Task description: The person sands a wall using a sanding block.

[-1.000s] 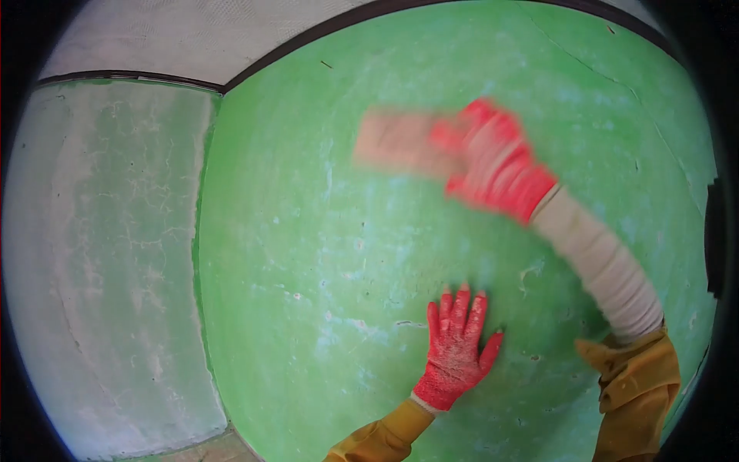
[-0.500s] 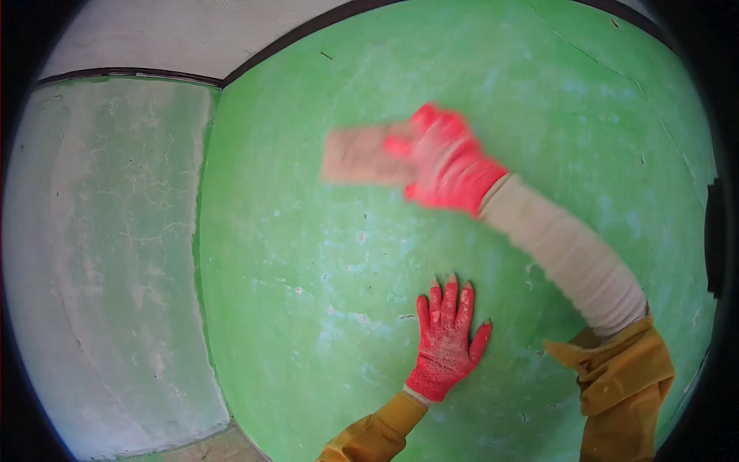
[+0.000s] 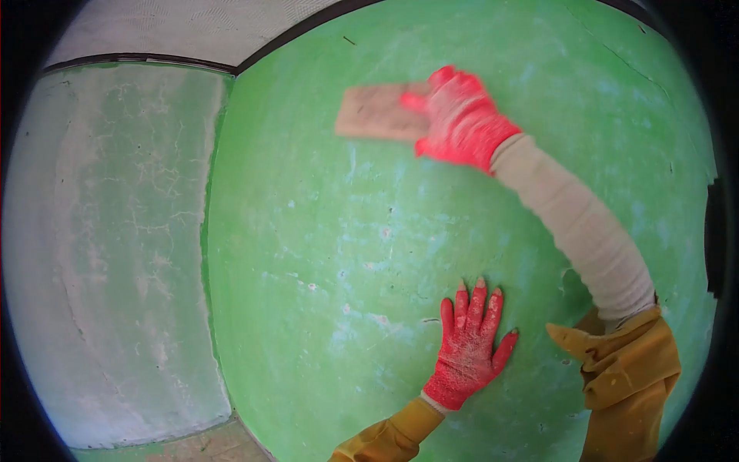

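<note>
- The right hand [image 3: 466, 119], in a bright red and whitish knitted glove, grips the right end of a flat, rectangular, pinkish-tan block [image 3: 373, 113]. Its fingers are closed around that end; one lies across the block's near face. Hand and block are slightly blurred.
- The block sits in front of the upper part of a broad green wall [image 3: 285, 231] with pale bluish patches, its long side roughly level and its free end pointing left. Whether it presses on the paint I cannot tell.
- The left hand [image 3: 469, 350], in a dusty red glove with pale tips, lies on the same wall, lower down and well apart from the block. Its fingers are straight, slightly spread and pointing up, the thumb out to the right; they hold nothing.
- A wrinkled off-white sleeve [image 3: 577, 219] covers the right forearm, with a mustard-yellow outer sleeve [image 3: 631, 362] bunched near the elbow.
- To the left stands a paler, finely cracked grey-green wall [image 3: 127, 231]; a dark trim strip [image 3: 296, 32] runs below the white ceiling [image 3: 185, 31].
</note>
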The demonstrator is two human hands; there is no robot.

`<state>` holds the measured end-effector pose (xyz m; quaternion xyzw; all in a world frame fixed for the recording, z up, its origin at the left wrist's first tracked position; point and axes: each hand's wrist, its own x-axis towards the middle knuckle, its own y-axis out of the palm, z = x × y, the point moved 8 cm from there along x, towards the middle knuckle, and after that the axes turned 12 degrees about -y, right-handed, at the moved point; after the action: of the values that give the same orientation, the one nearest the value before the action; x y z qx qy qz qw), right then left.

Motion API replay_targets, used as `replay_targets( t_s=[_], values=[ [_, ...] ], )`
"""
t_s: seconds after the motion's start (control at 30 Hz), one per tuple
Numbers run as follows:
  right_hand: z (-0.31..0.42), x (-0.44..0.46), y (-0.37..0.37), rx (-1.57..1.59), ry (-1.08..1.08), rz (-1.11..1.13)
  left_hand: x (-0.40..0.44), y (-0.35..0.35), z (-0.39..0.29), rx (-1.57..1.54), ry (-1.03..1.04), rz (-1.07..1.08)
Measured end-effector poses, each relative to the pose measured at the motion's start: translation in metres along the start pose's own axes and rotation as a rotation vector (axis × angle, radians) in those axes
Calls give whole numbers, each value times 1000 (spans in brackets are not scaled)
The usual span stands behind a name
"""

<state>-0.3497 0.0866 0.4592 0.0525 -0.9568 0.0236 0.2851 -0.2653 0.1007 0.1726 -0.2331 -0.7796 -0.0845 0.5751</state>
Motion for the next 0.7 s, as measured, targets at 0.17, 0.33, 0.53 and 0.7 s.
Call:
replay_targets(
  t_s=[0.17, 0.33, 0.53, 0.7],
  values=[
    [-131, -10, -32, -60, 565, -244, 1, 0, 2, -36, 6, -18],
    [-36, 1, -6, 116, 217, -103, -1, 1, 4, -57, -1, 6],
    [93, -47, 8, 224, -270, 104, -1, 2, 6, -65, -12, -17],
    [-54, -41, -33, 23, -123, -235, 0, 2, 7, -60, -13, -28]
  ],
)
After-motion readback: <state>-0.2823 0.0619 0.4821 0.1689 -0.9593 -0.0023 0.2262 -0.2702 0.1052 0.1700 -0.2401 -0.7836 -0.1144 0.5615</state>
